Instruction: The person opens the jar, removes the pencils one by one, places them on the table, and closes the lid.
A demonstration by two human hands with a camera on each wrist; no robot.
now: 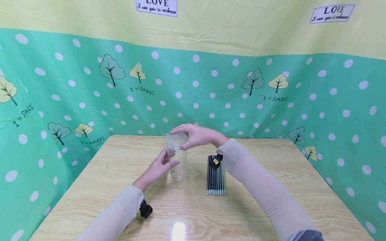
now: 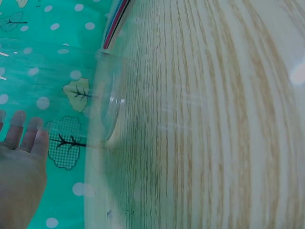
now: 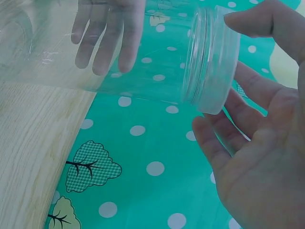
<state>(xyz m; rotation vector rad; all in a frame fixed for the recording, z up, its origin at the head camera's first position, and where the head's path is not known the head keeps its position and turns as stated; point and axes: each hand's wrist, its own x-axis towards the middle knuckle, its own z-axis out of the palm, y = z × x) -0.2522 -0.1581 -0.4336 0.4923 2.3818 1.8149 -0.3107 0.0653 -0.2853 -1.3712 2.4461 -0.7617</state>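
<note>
A clear, see-through jar [image 1: 182, 162] with a clear lid [image 1: 177, 141] stands upright near the middle of the table; whether its base touches the tabletop, I cannot tell. My left hand [image 1: 157, 168] holds the jar's body from the left, and its fingers show through the clear wall in the right wrist view. From above and the right, my right hand [image 1: 199, 135] grips the lid. The right wrist view has the thumb on one side of the lid's rim [image 3: 221, 62] and fingers on the other. The jar looks empty.
A row of dark pencils [image 1: 215, 182] with pale ends lies on the wooden table [image 1: 256, 201], right of the jar and partly under my right wrist. Behind the table hangs a green and yellow cloth [image 1: 205, 87] with dots and trees.
</note>
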